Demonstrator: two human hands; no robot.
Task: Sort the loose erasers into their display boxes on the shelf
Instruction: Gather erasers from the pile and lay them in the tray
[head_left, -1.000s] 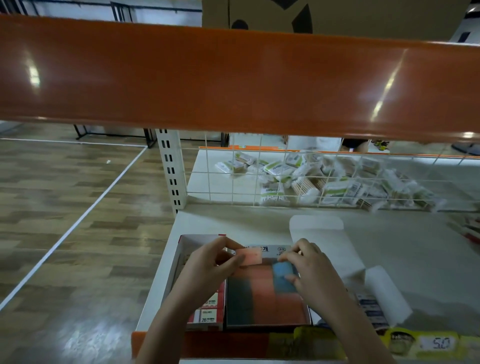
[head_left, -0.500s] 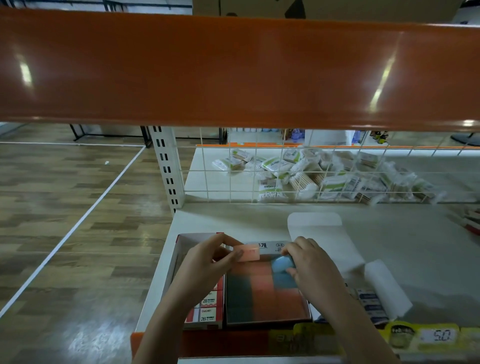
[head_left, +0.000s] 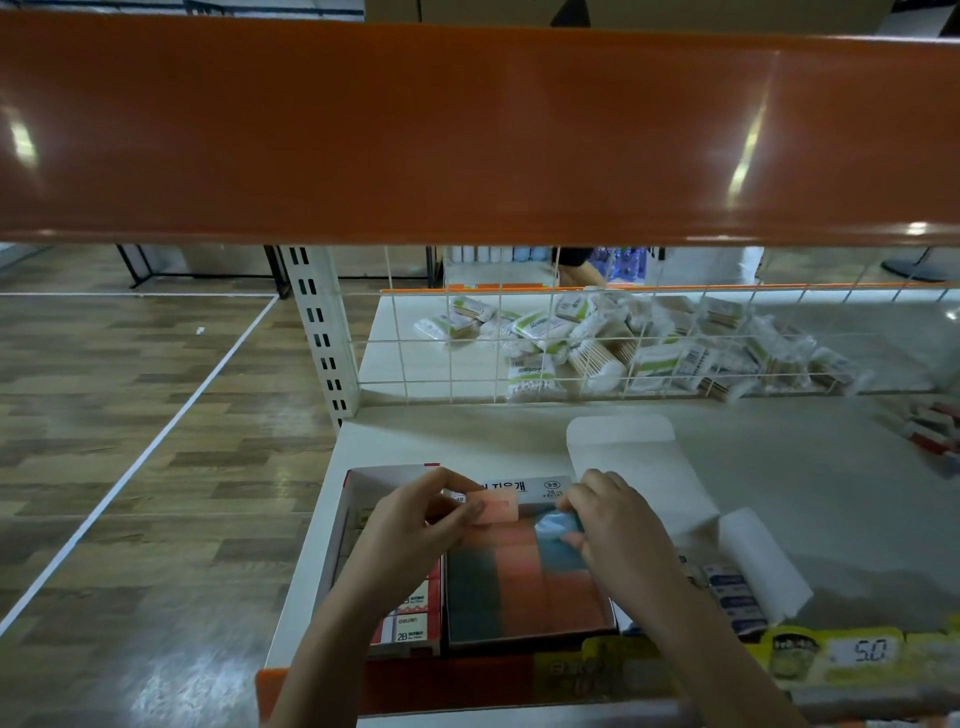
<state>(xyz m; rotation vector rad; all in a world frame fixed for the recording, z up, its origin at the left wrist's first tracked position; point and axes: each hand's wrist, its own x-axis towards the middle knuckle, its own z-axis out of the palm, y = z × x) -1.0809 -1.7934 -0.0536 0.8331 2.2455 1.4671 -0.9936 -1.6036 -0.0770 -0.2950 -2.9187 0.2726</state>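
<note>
An open display box (head_left: 524, 597) of green, orange and blue erasers lies at the shelf's front. My left hand (head_left: 415, 535) pinches a pale orange eraser (head_left: 496, 508) above the box's far end. My right hand (head_left: 618, 525) holds a blue eraser (head_left: 558, 527) tilted at the box's far right corner, fingers curled over it. To the left stands a red and white box (head_left: 405, 621) of 2B erasers, partly hidden by my left wrist.
The box's white lid flap (head_left: 634, 467) lies open behind it. More loose erasers (head_left: 735, 597) lie at the right near a price tag (head_left: 862, 652). A wire grid (head_left: 467, 343) backs the shelf, with cotton swab packs (head_left: 623, 348) beyond. An orange shelf beam (head_left: 467, 130) hangs overhead.
My right hand has tipped the blue eraser up at the box's far right corner. My left hand keeps the orange eraser in almost the same place.
</note>
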